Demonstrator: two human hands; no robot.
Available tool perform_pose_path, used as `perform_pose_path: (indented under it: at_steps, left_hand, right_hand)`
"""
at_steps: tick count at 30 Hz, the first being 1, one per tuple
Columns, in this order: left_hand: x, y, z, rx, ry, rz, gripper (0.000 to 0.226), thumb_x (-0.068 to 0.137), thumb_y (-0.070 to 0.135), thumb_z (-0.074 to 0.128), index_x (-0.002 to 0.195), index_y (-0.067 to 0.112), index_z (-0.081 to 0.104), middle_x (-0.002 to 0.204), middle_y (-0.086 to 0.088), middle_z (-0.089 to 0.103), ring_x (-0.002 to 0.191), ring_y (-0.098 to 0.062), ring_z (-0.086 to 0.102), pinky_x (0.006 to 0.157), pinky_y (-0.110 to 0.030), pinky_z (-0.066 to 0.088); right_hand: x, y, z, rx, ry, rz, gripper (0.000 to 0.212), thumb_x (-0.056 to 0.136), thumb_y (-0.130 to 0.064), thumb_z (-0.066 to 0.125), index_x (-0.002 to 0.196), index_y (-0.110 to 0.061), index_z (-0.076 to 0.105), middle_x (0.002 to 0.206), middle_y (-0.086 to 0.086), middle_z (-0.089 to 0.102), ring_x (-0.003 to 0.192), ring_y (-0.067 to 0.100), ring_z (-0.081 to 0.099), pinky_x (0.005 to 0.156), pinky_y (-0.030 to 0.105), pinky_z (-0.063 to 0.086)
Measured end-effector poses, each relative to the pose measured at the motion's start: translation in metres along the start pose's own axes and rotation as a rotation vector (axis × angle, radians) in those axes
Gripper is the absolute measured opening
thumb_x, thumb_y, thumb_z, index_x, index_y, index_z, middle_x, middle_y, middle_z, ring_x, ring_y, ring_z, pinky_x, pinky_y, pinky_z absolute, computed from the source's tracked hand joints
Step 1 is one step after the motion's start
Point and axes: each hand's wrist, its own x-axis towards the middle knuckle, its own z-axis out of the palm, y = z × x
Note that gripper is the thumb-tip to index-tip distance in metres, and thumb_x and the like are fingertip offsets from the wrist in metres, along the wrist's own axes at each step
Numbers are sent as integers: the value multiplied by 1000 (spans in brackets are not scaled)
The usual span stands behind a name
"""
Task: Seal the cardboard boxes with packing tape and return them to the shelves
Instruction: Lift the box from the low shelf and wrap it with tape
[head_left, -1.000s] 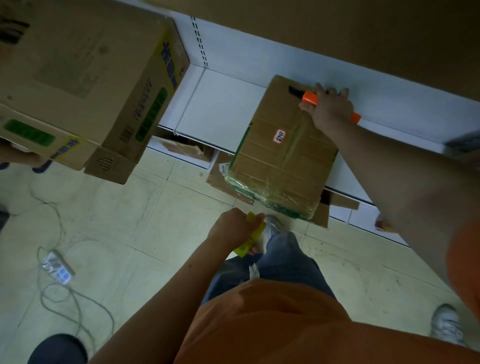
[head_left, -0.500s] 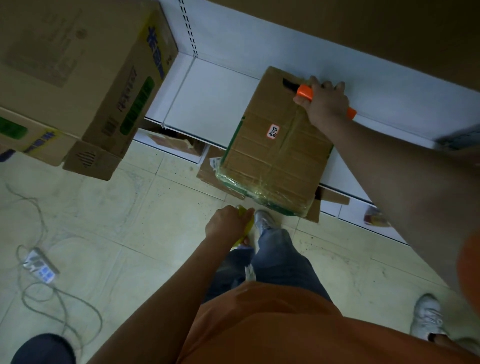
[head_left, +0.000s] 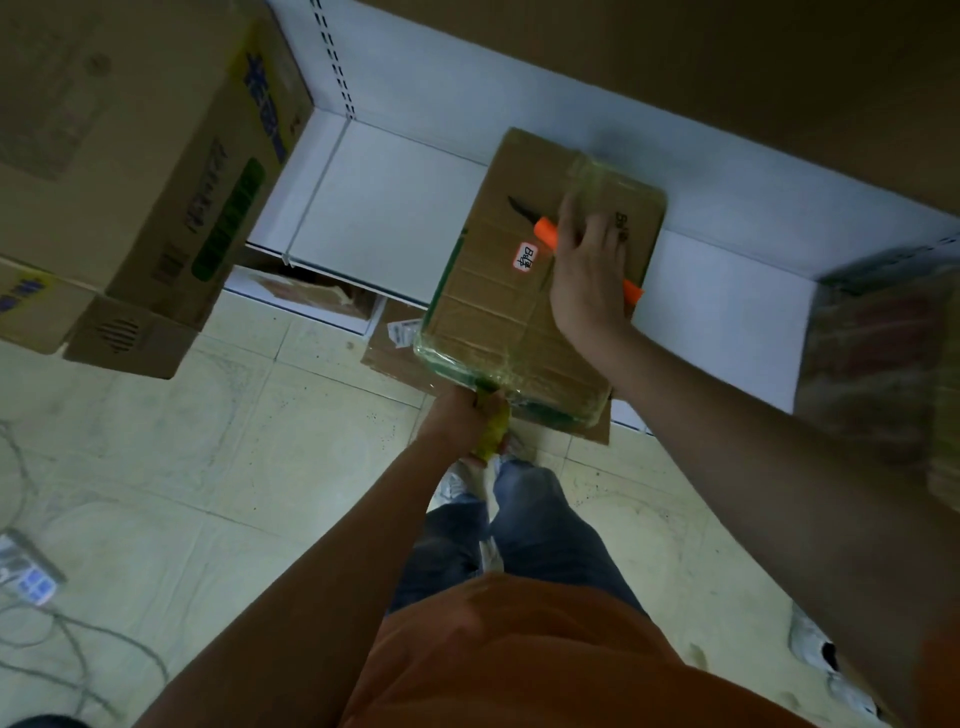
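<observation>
Flat corrugated box (head_left: 498, 312); glossy taped edges

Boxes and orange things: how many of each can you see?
Cardboard boxes: 3, the taped box on the shelf, the big printed box at left, a blurred wrapped box at right.
Orange things: 2, the knife under the right hand, the shirt.
Total: 5

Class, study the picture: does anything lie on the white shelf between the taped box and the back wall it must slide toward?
Nothing visible does. The taped box overhangs the white shelf; behind it, bare shelf runs to the back wall.
</observation>
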Motion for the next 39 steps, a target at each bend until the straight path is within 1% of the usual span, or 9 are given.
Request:
perform_pose_path:
  at_steps: [4,9,16,20,25,29,33,35,39]
  left_hand:
    - [12,3,7,-19,-43,-8,37,103,34,51,102,0,64,82,-18,74,58,-18,71,47,-27,56]
    - [39,-4,12,-76,-105,-31,33,94,39,57,95,6,62,86,-19,73,83,-42,73,61,-45,59]
    - [43,30,16,-73,-34,74,21,98,32,54,105,13,58,103,-15,66,91,-34,70,67,-42,63]
    - [35,28,10,-86,-41,148,33,99,33,58,118,7,54,111,-25,66,96,-41,68,77,-52,60]
    - [32,24,14,-169,-29,84,40,103,35,51,135,12,44,116,-15,64,90,-29,71,61,-38,61]
    - [35,24,22,-188,75,89,42,102,34,53,137,16,36,122,-17,59,90,-30,69,57,-40,60]
    - [42,23,25,-152,79,88,41,103,32,51,137,16,34,126,-16,55,96,-30,67,51,-34,59]
    - [47,23,26,-186,66,67,39,104,30,49,138,15,34,128,-16,54,100,-30,66,54,-34,60]
    - [50,23,29,-227,57,69,39,105,29,49,138,16,34,126,-19,59,92,-26,69,57,-34,61]
  right_hand:
    - [-14,0,-8,-22,-46,-8,63,103,-21,47,157,-8,18,134,23,44,123,38,43,103,46,35]
    - [-39,0,-16,110,-88,-44,60,103,-20,47,157,-13,21,126,18,45,116,31,44,92,38,40]
    - [-73,4,-10,158,-70,-351,57,89,2,63,143,-15,51,112,14,54,100,34,52,73,37,41]
    - [-55,29,-21,307,-25,-35,42,104,-15,47,146,-15,44,131,16,48,110,31,53,80,32,39]
    - [-45,67,-18,465,109,317,41,107,-29,41,142,-10,45,131,19,42,93,23,52,79,26,41]
    - [-50,103,7,539,-155,634,42,97,-12,56,135,0,45,131,22,42,95,27,50,80,24,37]
    - [-64,128,41,503,-317,632,26,92,-11,59,113,4,57,110,26,61,98,40,64,73,34,48]
    - [-66,128,46,554,-230,662,23,95,-11,54,113,3,58,106,24,62,95,40,64,72,33,47]
    - [-56,101,23,672,198,633,46,104,-29,47,143,-4,43,126,18,53,103,22,56,77,16,37]
